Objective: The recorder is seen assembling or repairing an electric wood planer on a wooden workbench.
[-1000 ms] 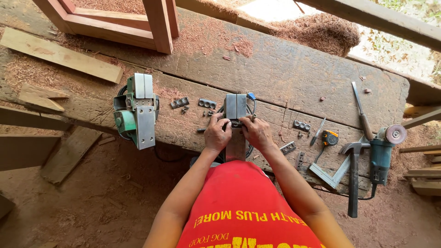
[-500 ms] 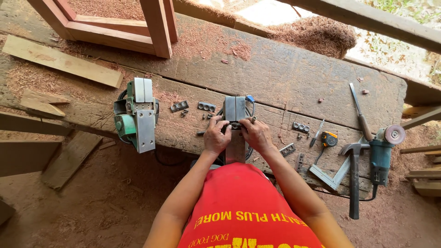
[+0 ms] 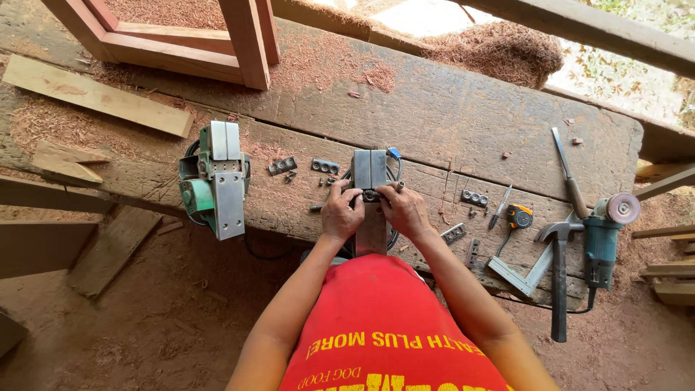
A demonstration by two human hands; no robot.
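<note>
Both hands, left (image 3: 342, 214) and right (image 3: 405, 210), pinch the upturned grey metal electric planer (image 3: 370, 190), probably fitting its blade; tightening wants steady fingers.

Planer sole (image 3: 370, 170) smooth bare metal, dull sheen; workbench (image 3: 463, 116) rough weathered wood w/ sawdust; shirt (image 3: 391, 326) red cloth.

No packages, signs or screens observed; only yellow and white lettering on the person's red shirt (image 3: 391, 326).
</note>
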